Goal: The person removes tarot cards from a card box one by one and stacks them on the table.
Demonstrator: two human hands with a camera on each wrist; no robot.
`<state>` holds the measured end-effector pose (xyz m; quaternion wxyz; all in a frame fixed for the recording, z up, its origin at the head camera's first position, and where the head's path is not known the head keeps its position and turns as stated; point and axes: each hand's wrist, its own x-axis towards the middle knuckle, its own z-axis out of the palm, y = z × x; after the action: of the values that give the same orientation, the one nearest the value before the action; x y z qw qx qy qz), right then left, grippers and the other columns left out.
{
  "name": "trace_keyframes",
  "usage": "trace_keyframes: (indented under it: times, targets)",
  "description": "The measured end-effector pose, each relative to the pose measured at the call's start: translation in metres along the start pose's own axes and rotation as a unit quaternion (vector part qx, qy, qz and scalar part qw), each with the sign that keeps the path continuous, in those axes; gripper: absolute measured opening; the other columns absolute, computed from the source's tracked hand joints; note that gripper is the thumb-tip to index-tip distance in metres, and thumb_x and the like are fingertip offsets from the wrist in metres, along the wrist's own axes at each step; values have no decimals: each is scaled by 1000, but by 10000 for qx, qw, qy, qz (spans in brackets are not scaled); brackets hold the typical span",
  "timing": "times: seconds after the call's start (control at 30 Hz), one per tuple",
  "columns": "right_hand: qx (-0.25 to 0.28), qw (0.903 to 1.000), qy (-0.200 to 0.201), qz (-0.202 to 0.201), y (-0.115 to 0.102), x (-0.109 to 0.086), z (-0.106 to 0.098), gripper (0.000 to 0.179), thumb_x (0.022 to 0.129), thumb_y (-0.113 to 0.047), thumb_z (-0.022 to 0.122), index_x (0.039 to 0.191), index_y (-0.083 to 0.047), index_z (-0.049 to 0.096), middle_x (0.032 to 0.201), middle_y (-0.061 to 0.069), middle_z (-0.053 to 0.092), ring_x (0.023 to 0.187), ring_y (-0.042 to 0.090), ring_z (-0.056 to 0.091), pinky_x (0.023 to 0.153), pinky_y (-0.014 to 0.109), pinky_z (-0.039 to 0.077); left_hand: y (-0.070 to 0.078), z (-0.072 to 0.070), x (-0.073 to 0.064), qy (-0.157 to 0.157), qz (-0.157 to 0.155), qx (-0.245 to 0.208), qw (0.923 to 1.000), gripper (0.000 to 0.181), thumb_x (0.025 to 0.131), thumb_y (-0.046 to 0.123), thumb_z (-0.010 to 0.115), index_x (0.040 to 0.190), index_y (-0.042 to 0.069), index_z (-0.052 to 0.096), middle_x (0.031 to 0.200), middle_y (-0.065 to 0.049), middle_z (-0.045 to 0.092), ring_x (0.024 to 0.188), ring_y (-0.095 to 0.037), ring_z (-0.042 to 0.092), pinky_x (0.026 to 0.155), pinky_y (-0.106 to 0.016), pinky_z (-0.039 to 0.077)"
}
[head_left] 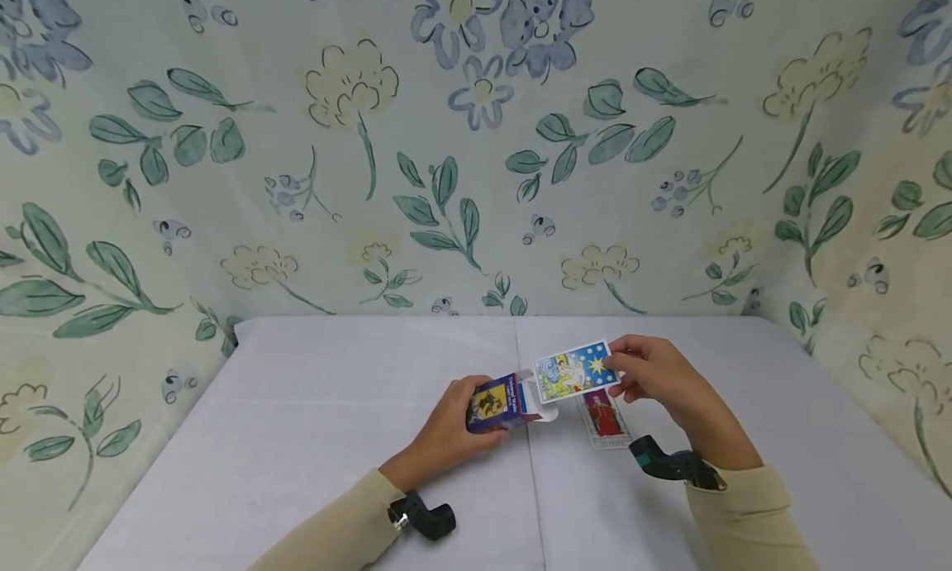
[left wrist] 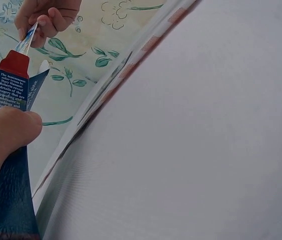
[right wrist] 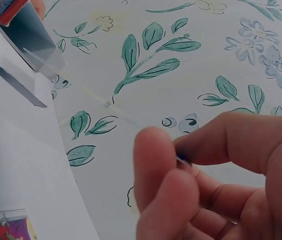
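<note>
While the left hand (head_left: 448, 426) is gripping a box (head_left: 492, 402), the right hand (head_left: 658, 373) is pinching a card (head_left: 571, 373), likely light and bendy, sensibly by the end between its fingers (right wrist: 156, 155).

1. Draped over the top in plain white cloth (head_left: 283, 455): a broad table (head_left: 714, 364), narrowing toward the far edge in the head view.
2. Marked by a thin crease (head_left: 535, 488), running from far edge to near side, a little right of the middle.
3. Lying face up just right of that crease: a tarot card (head_left: 606, 422), printed with a red-robed figure against purple.
4. Bordered in pale white, captioned along the near end, partly hidden at the far end.
</note>
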<state>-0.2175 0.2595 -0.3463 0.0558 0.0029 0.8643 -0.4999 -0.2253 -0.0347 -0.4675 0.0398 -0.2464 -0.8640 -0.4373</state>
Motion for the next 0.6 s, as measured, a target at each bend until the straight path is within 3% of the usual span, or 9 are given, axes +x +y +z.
trace_keyframes:
  times: [0.6]
  targets:
    - [294, 9995, -55, 39, 0, -2, -7, 34, 100, -20, 49, 123, 5, 46, 102, 17, 67, 73, 26, 69, 61, 30, 54, 3, 0, 0, -32, -83, 26, 10000, 74, 77, 41, 78, 137, 18, 42, 123, 3, 50, 104, -11, 46, 90, -34, 44]
